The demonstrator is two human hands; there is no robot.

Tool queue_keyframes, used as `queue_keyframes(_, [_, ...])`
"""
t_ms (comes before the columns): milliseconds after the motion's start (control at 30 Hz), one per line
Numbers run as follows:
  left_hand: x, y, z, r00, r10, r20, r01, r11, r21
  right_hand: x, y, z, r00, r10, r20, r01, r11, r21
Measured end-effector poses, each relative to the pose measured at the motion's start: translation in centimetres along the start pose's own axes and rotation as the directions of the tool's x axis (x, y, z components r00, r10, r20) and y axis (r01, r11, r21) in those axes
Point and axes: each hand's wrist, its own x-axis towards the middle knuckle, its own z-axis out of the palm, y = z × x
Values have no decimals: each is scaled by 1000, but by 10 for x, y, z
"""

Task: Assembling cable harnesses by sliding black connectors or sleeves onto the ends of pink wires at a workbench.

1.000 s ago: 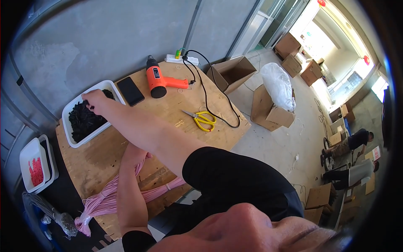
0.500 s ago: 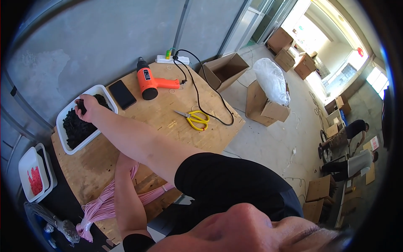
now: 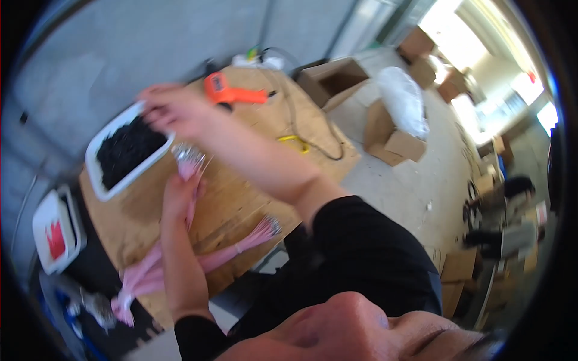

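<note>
My left hand (image 3: 178,197) is closed around a bundle of pink wires (image 3: 191,171), whose silvery tips point up toward the far side of the table. Above and beyond those tips is my right hand (image 3: 171,111), beside the right end of a white tray (image 3: 90,162) of small black pieces (image 3: 129,150). Motion smears its fingers, so whether they hold a black piece cannot be made out. Another pink bundle (image 3: 238,246) with silvery ends lies across the near side of the table.
An orange heat gun (image 3: 241,95) lies at the back of the wooden table (image 3: 232,195). Yellow-handled scissors (image 3: 294,143) are partly behind my right forearm. White trays with red pieces (image 3: 55,240) stand left. Cardboard boxes (image 3: 394,141) and two people are to the right.
My right hand has come up out of the black pieces and moved right. My left hand, previously hidden behind the right arm, now shows gripping the wires' upper end. The view has shifted slightly.
</note>
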Motion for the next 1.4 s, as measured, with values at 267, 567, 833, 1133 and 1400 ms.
queue_keyframes(267, [12, 12, 0, 996, -6, 89, 18, 992, -125, -144, 10, -121, 917, 132, -377, -181, 978, -99])
queue_keyframes(567, [6, 11, 1, 994, 2, 107, 2, 999, -34, -145, 42, -119, 925, 92, -368, -187, 955, -231])
queue_keyframes(833, [11, 13, 5, 998, 14, 61, -18, 998, 53, -147, 63, -108, 925, -34, -378, -136, 900, -414])
queue_keyframes(1133, [13, 10, 6, 999, 29, -40, -28, 999, 29, -143, 62, -108, 912, 84, -402, -225, 921, -319])
queue_keyframes(1400, [15, 5, 1, 993, 100, -68, -101, 995, -12, -144, 50, -126, 950, 191, -248, -197, 980, 0])
